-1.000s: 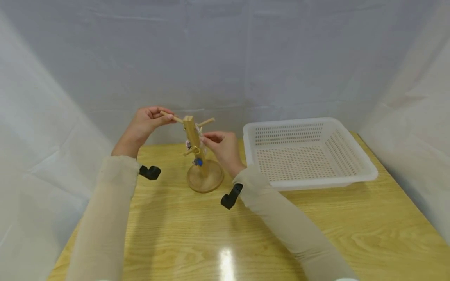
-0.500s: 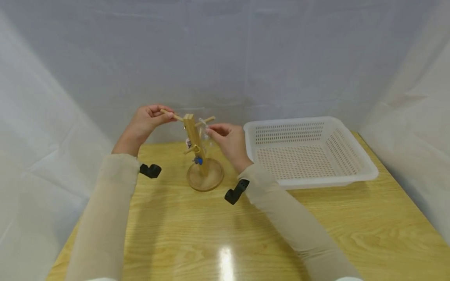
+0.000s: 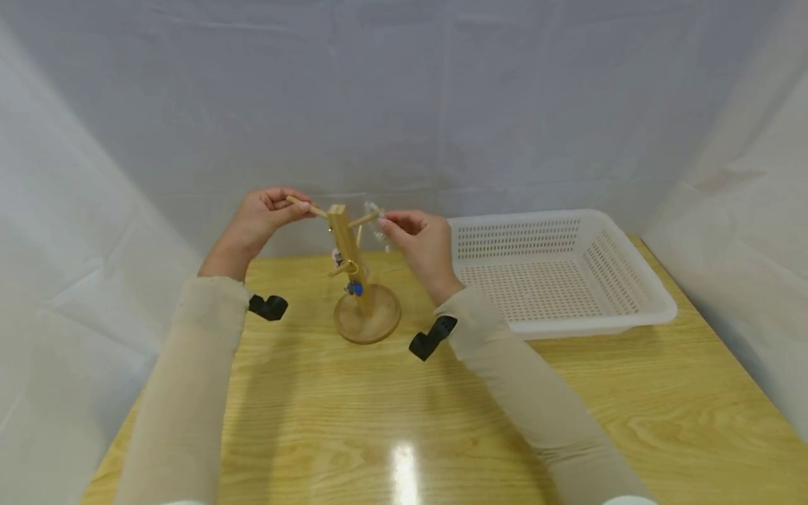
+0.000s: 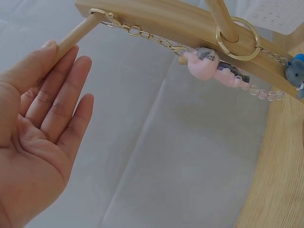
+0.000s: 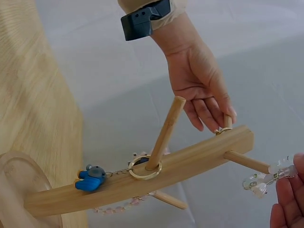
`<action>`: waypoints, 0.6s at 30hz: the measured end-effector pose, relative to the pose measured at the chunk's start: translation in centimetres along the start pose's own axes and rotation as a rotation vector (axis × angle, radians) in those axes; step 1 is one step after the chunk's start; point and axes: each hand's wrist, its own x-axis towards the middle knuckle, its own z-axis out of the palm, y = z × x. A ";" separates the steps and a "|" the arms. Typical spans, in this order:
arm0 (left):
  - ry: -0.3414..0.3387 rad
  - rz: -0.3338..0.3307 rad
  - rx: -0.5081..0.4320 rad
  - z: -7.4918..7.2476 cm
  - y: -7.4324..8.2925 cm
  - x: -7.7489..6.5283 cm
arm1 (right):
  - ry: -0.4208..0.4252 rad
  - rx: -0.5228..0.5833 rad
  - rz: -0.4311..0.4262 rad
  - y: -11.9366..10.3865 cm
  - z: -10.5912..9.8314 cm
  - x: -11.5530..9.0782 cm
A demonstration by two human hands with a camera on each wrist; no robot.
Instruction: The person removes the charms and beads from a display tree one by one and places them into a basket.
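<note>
A wooden peg stand [image 3: 345, 242] stands upright on its round base. My left hand [image 3: 259, 221] pinches its upper left peg [image 4: 76, 38] between thumb and index finger, the other fingers relaxed. With thumb and fingers my right hand [image 3: 424, 249] holds a clear beaded bracelet [image 5: 260, 184] at the tip of the upper right peg [image 5: 247, 162]; whether the loop still encircles the tip I cannot tell. A keychain with a pink figure [image 4: 204, 64] hangs from the left peg. A blue-and-grey figure keychain [image 5: 90, 179] hangs by its ring from the lower front peg.
Right of the stand, a white perforated plastic basket [image 3: 562, 326] sits on the wooden table [image 3: 353, 407]. A pink beaded bracelet [image 5: 118, 207] hangs on a lower peg behind the post. Pale sheeting [image 3: 391, 105] surrounds the table at the back and sides.
My right hand has moved up and to the right, drawing the clear beaded bracelet from beside the post out to the peg's tip. The left hand keeps its place on its peg.
</note>
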 end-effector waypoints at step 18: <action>-0.011 -0.006 -0.007 -0.2 -0.4 0.0 | 0.064 0.004 -0.021 0.0 -2.0 0.6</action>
